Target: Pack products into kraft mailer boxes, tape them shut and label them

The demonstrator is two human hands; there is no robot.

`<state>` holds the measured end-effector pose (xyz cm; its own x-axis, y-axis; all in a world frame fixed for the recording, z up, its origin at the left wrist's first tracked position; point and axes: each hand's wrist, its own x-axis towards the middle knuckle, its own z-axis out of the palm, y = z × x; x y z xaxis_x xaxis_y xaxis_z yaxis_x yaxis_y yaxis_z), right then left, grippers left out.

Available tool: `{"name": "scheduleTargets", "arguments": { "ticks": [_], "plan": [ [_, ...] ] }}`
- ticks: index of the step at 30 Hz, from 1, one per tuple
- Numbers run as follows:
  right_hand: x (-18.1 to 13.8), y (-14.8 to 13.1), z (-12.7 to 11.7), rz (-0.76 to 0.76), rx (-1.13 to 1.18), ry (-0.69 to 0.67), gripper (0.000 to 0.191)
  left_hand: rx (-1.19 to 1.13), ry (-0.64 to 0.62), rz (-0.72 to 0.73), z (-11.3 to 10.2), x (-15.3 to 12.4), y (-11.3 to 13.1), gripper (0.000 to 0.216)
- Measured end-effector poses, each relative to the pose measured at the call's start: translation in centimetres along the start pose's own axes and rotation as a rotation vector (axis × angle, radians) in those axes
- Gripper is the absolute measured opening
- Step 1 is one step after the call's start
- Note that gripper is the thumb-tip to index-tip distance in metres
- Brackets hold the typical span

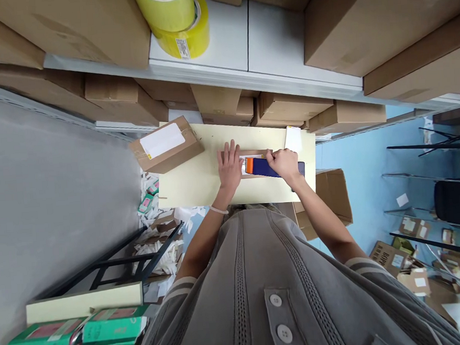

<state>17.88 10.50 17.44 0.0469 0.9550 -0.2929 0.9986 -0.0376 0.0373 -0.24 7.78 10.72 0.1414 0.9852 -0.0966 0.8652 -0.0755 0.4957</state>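
On a pale yellow table point(199, 185) lies a small open cardboard box point(252, 154). My left hand point(230, 167) rests flat on its left end, fingers stretched out. My right hand point(284, 163) is closed on a dark blue packet with an orange end point(259, 167), which lies partly in the box. A sealed cardboard parcel with a white label point(165, 144) sits at the table's left corner. A white slip point(293, 139) lies beyond my right hand.
Shelves with brown cartons point(361, 21) rise behind the table, and yellow tape rolls point(178, 18) stand on one. Green boxes point(72, 338) lie at lower left. Paper scraps point(156, 240) and open cartons point(334, 196) litter the blue floor. A black chair point(458, 204) stands right.
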Motion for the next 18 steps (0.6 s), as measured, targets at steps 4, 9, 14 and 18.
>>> {"name": "scheduleTargets", "arguments": {
  "ticks": [4,9,14,18],
  "plan": [
    [-0.1,-0.4,-0.3,-0.027,-0.039,-0.015,0.060,0.018,-0.022,-0.002,1.3,0.6,-0.1,0.060],
    [0.0,0.6,-0.5,-0.034,-0.067,-0.069,0.062,0.057,-0.028,-0.008,1.7,1.2,-0.8,0.060],
    [0.5,2.6,-0.8,-0.102,-0.028,-0.134,0.065,0.084,-0.003,0.010,2.0,1.0,-0.8,0.059],
    [1.5,3.7,-1.2,-0.200,-0.023,-0.147,0.064,0.097,0.008,0.021,2.2,0.9,-1.0,0.058]
  ]
}}
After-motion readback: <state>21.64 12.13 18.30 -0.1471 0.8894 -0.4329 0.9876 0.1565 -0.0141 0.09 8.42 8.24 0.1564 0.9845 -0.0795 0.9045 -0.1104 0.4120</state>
